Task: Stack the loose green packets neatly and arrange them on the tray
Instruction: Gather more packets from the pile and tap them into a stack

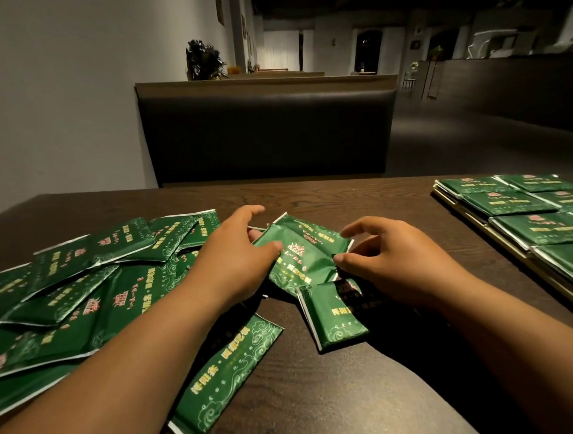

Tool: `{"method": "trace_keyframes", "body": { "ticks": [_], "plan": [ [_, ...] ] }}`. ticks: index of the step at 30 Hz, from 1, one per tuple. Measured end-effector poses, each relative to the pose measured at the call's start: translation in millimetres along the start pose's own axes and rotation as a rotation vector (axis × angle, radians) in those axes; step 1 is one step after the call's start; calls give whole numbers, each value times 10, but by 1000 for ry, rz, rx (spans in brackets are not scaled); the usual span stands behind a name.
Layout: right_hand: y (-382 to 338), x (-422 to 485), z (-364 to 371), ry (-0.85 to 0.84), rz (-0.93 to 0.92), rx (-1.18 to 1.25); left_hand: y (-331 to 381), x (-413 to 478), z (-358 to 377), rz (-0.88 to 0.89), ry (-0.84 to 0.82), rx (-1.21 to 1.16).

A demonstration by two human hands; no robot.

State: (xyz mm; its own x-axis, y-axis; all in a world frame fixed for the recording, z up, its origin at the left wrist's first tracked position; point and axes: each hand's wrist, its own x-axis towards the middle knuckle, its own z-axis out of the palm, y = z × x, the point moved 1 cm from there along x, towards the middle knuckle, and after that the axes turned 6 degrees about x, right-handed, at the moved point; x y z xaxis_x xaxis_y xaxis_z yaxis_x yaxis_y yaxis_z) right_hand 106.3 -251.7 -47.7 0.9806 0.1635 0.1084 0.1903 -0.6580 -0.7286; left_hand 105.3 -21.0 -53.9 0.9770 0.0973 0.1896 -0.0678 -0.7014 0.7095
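Observation:
A green packet (pixel 305 249) with gold and pink print is lifted over the middle of the dark wooden table (pixel 360 203). My left hand (pixel 234 256) grips its left edge, thumb on top. My right hand (pixel 390 258) pinches its right edge between thumb and forefinger. Several loose green packets (pixel 83 294) lie in an overlapping heap at the left. One packet (pixel 333 317) lies below my right hand and another (pixel 220 376) lies under my left forearm. The tray (pixel 471 213) at the right edge carries several packets (pixel 524 211) laid flat in rows.
A dark padded bench back (pixel 267 135) faces me across the table. A grey wall rises at the left, and a dim room with a counter stretches away on the right. Bare table shows between my hands and the tray.

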Motion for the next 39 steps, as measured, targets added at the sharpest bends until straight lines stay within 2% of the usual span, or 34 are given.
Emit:
{"method": "trace_keyframes", "body": {
  "ticks": [4,7,9,15,21,24,27,29,31,34,36,39],
  "plan": [
    [-5,-8,-3,24,3,77,45,-10,-6,-4,16,-464],
    [13,9,-2,72,-10,166,84,-33,-27,58,41,-635],
    [24,23,-2,103,-34,313,85,-48,-22,80,19,-686],
    [39,45,-14,216,-150,604,112,-72,1,139,28,-531],
    [42,47,-33,258,-212,566,76,-26,9,159,137,-307],
    [26,31,-64,255,-184,517,107,-42,-14,147,87,-436],
    [5,38,-73,156,-109,496,130,-72,-2,124,13,-465],
    [0,49,-78,115,-80,551,119,-71,21,112,19,-410],
    [17,79,-133,121,-15,619,80,-42,23,89,98,-280],
    [69,131,-262,115,99,711,-43,23,-30,53,193,100],
    [92,140,-321,51,156,631,-127,47,-45,-11,155,330],
    [56,94,-358,-153,229,462,-153,32,-32,-123,56,575]
  ]
}}
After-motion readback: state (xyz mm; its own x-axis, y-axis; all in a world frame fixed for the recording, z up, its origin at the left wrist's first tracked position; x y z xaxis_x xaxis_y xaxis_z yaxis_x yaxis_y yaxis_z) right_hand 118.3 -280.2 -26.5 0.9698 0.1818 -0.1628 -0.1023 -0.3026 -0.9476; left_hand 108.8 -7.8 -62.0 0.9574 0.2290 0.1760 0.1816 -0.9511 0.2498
